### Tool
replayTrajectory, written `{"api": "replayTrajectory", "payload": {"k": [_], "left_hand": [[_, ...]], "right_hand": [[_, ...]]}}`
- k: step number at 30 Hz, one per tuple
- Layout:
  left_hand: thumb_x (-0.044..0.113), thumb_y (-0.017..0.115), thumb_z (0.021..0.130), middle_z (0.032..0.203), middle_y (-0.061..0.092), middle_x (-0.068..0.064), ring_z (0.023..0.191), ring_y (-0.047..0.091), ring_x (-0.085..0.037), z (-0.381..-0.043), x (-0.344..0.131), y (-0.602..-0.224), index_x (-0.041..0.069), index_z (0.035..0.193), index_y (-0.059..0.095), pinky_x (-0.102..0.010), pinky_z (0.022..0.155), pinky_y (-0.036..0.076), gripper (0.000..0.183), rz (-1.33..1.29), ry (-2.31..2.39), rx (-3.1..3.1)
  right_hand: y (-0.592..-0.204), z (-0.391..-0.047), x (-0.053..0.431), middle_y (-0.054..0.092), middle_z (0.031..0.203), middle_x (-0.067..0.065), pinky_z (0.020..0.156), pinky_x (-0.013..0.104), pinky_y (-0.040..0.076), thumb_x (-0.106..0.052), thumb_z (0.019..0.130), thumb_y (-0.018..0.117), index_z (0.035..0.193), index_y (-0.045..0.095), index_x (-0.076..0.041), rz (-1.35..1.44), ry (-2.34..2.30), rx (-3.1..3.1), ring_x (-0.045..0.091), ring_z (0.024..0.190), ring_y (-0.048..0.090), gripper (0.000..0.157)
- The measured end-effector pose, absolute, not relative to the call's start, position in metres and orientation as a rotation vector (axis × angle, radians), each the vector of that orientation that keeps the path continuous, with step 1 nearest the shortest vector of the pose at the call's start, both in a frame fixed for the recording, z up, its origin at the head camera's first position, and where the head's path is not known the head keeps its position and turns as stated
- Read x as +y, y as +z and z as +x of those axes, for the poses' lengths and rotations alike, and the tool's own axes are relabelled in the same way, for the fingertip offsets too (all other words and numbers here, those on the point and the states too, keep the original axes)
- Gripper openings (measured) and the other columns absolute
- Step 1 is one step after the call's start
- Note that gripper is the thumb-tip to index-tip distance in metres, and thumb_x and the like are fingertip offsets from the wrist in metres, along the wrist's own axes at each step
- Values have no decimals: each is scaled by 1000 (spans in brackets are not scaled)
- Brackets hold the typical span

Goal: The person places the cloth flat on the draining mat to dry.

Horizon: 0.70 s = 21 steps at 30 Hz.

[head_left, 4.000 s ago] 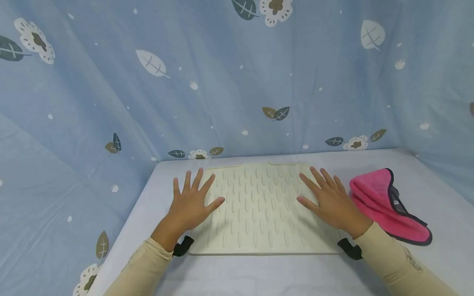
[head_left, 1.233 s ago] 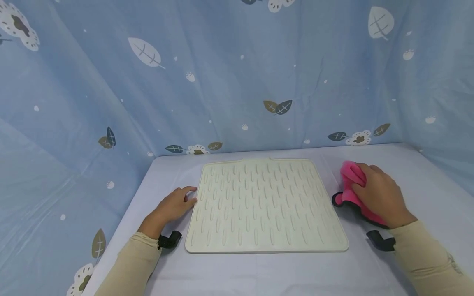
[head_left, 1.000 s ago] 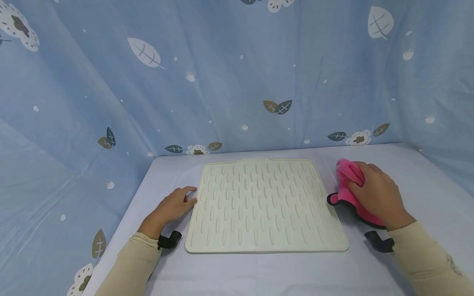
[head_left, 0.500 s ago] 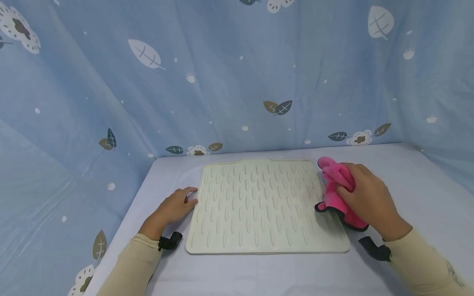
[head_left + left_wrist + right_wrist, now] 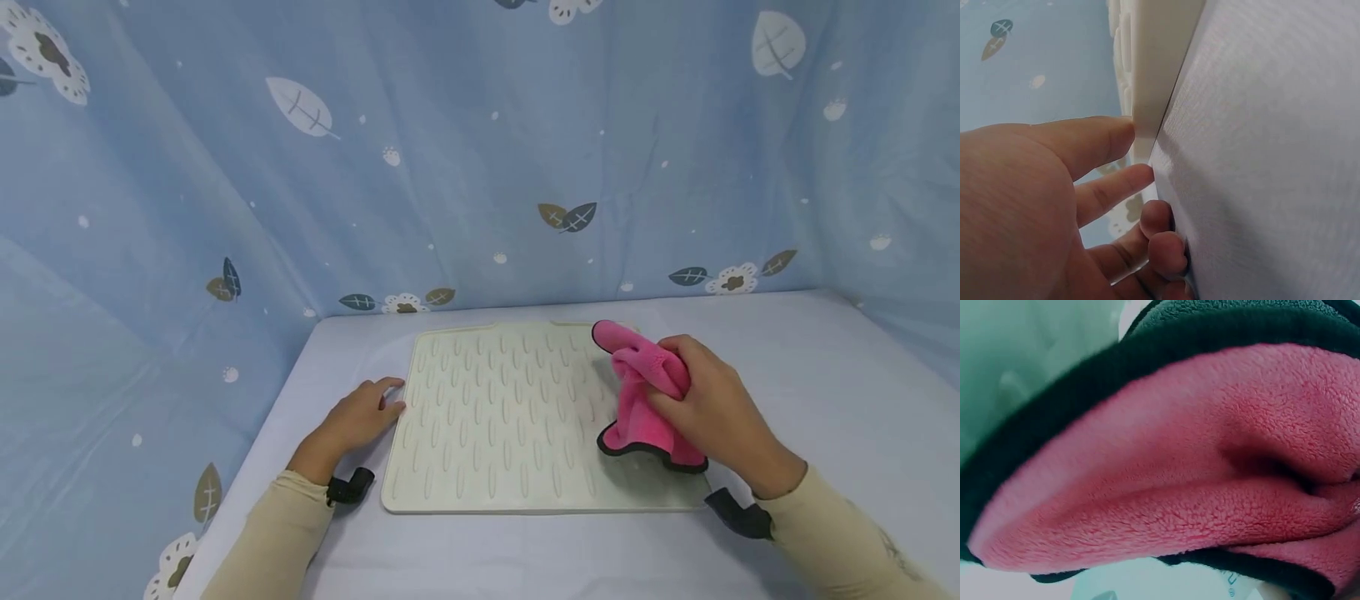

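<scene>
A cream drying mat (image 5: 487, 417) with raised oval ridges lies flat on the table. My right hand (image 5: 720, 417) grips a bunched pink cloth (image 5: 645, 400) with dark edging over the mat's right part. The cloth (image 5: 1197, 475) fills most of the right wrist view and hides the fingers there. At the mat's left edge rests my left hand (image 5: 356, 417), thumb and fingertips touching its side. In the left wrist view, the thumb of the left hand (image 5: 1029, 200) meets the mat's edge (image 5: 1160, 69), and the lower fingers bend loosely against the tabletop.
White cloth covers the table (image 5: 465, 550). A blue curtain (image 5: 450, 167) printed with leaves and flowers hangs behind it and along both sides. Black straps with a camera mount (image 5: 738, 512) sit on both wrists.
My hands were spread above the mat at first. The left hand has come down to its left edge; the right has gripped the cloth and carried it leftward from the table over the mat.
</scene>
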<state>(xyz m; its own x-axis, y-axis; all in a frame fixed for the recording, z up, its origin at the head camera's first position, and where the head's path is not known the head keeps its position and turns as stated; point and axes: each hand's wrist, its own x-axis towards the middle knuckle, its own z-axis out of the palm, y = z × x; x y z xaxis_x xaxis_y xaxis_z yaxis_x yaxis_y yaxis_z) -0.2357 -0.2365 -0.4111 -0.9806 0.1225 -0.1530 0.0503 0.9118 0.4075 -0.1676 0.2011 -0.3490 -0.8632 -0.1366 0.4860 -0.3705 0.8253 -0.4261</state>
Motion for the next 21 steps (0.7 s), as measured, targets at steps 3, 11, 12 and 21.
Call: {"api": "replayTrajectory", "payload": {"k": [3,11,12,21], "left_hand": [[34,55,91,83,49,-5,66,46,-17,-236,-237,-410,19,136,44,-28,54,37,48,124,617,2900],[34,55,91,83,48,-6,67,46,-17,-238,-237,-412,20,136,45,-28,54,36,48,111,614,2904],[34,55,91,83,48,-6,67,45,-17,-238,-237,-412,20,136,45,-28,54,36,48,112,610,2907],[34,55,90,83,48,-5,68,46,-17,-238,-238,-412,19,136,45,-28,54,36,49,121,603,2915]], "right_hand": [[-350,-171,191,53,88,4,54,22,47,-11,69,77,113,48,-5,392,761,-2564,15,70,50,54],[-347,-179,168,53,91,5,58,27,50,-10,70,77,113,47,-6,481,793,-2544,15,73,51,53],[-347,-180,165,53,92,5,58,27,50,-10,70,77,114,47,-6,483,793,-2545,15,74,51,53],[-350,-189,143,53,96,3,62,29,51,-15,71,77,114,48,-7,524,791,-2505,12,77,49,53]]}}
